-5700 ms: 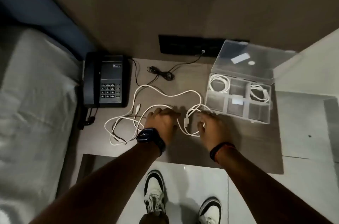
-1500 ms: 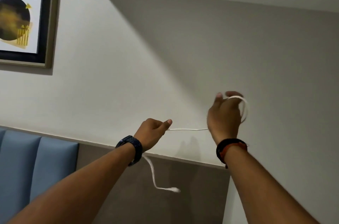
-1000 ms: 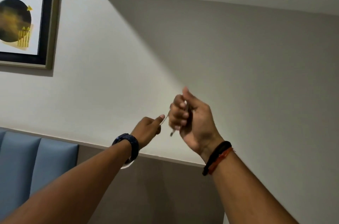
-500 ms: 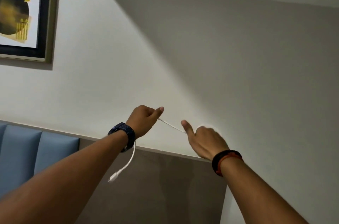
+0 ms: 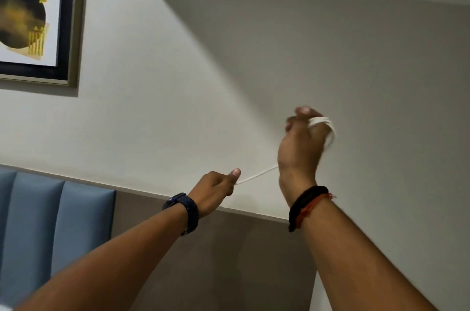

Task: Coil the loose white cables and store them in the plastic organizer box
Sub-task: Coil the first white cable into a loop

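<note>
A pale wall (image 5: 229, 69) fills most of the view, lit on the left and shaded on the right. Along its lower left runs a blue padded headboard (image 5: 50, 221) with upright seams, next to a grey panel (image 5: 229, 259) below a thin ledge. A framed picture (image 5: 38, 20) with a dark round shape and yellow marks hangs at the upper left.

Two bare forearms reach up from the bottom edge. The right hand (image 5: 300, 147) is raised higher, back toward the camera, with a black and orange band (image 5: 305, 206) on its wrist. Its fingers are curled together, and several white loops of the cable (image 5: 323, 125) wrap around them. The left hand (image 5: 216, 191), lower and wearing a dark watch (image 5: 185, 211), is closed in a fist, its thumb (image 5: 235, 173) pressed down on the cable. A taut stretch of cable runs straight between the two hands, slanting up toward the right. The organizer box is out of view.
</note>
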Demonstrator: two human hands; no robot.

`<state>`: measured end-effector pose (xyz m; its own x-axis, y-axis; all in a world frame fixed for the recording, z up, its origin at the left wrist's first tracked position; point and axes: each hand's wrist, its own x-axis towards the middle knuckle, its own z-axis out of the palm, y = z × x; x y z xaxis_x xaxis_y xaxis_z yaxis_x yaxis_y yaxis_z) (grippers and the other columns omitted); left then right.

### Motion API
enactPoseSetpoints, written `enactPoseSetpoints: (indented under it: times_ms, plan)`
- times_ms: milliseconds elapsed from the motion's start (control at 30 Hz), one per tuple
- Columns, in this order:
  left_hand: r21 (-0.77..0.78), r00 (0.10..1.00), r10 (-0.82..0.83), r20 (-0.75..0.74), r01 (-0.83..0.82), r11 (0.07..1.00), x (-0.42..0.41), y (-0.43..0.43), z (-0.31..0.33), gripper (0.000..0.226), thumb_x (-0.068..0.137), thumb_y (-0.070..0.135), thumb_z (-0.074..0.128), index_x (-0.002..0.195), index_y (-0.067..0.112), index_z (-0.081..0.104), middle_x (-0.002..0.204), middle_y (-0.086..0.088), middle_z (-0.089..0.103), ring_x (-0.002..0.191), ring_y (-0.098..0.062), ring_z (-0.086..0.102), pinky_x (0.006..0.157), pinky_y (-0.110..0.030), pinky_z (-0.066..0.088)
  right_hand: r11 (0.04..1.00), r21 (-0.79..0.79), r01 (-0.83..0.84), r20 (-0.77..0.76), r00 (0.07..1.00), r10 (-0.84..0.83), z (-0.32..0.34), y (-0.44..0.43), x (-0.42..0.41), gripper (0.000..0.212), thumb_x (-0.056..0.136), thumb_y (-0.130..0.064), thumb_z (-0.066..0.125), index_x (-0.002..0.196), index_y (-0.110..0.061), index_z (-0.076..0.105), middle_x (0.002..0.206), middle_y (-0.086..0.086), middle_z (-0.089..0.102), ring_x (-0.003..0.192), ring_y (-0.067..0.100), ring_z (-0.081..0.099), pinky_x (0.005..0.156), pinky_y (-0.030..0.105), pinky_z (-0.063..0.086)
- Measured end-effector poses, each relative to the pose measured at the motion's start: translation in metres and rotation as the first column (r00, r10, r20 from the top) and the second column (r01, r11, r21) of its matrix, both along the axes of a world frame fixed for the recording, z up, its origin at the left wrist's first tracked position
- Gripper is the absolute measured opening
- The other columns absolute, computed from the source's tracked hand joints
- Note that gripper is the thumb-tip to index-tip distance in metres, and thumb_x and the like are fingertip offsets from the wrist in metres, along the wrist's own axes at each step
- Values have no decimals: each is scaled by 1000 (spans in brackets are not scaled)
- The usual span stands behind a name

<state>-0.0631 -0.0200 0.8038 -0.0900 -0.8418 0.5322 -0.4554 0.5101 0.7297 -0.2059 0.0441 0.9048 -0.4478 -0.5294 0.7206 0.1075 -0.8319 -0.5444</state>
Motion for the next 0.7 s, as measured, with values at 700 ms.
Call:
enactPoseSetpoints:
  times_ms: [700]
  plan:
    - [-237,987,-123,105,145,961,38,20,33,10,82,21,70,74,25,66,75,7,68,67,-3,60,66,-18,49,680,730,-77,-614,365,700,-65,-18,-23,56,92,-53,40,48,-23,24,43,-5,21,40,14,15,46,29,16]
